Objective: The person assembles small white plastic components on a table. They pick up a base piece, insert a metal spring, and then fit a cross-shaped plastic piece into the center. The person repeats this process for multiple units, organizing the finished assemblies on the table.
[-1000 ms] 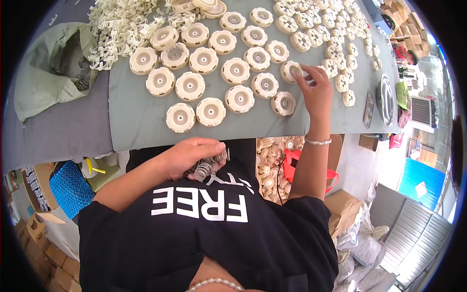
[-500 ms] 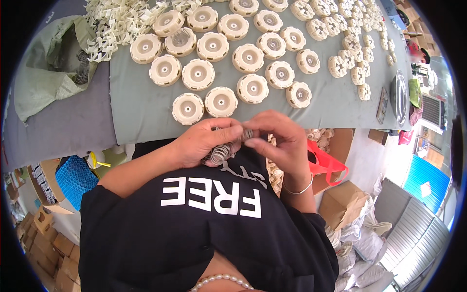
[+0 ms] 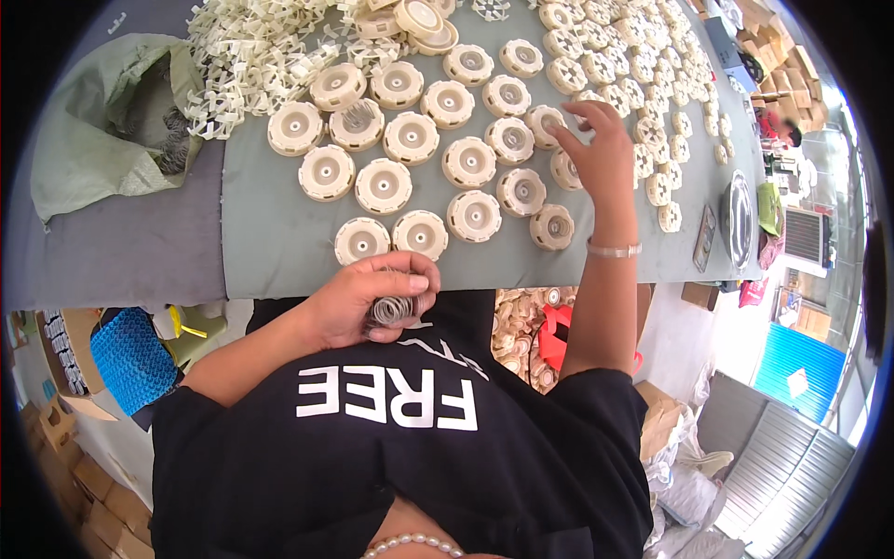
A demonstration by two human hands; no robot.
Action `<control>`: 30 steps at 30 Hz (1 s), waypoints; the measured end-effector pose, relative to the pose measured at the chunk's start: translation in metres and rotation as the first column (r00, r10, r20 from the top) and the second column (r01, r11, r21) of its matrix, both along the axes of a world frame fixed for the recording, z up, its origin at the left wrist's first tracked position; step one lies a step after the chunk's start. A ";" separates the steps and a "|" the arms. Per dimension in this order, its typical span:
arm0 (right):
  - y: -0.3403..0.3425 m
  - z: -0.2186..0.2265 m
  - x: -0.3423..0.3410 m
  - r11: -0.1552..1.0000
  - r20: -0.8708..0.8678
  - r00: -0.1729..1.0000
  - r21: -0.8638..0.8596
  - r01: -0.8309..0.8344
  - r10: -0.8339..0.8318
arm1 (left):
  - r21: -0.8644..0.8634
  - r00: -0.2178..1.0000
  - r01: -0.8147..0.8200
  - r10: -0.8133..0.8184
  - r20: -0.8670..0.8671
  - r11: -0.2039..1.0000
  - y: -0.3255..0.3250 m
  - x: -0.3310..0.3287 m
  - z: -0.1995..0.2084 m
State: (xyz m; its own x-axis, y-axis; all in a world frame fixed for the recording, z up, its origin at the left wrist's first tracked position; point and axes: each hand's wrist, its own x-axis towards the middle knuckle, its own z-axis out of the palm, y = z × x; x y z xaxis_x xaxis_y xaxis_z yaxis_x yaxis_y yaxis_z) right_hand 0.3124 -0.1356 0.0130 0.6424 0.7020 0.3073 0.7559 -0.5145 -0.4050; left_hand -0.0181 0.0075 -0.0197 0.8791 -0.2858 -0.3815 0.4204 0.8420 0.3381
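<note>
Near the table's front edge, my left hand [image 3: 399,289] is closed around a bunch of metal coil springs [image 3: 393,312]. My right hand [image 3: 601,144] reaches out over the table, thumb and fingers apart, at a cream round plastic housing [image 3: 544,125] on the right of the group. No spring shows between its fingers. Similar housings with notched rims stand in loose rows; one housing [image 3: 552,227] nearer me has a spring in its middle. Another housing [image 3: 357,124] at the left holds a spring that sticks up.
A heap of small white plastic clips [image 3: 247,70] lies at the back left, beside a pale green sack [image 3: 93,149] with springs inside. Smaller slotted cream discs [image 3: 643,70] cover the back right. A metal plate [image 3: 738,219] rests at the right edge. Below the table stands a box of cream parts [image 3: 521,345].
My right hand has left the springs at my left hand and gone out to the housings at the right, its fingers parting. My left hand keeps the springs. The view has shifted slightly.
</note>
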 end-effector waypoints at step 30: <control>-0.060 -0.017 -0.183 0.591 -0.616 0.433 0.779 0.209 0.659 | 0.102 0.999 0.005 -0.001 -0.038 0.995 -0.004 -0.006 0.005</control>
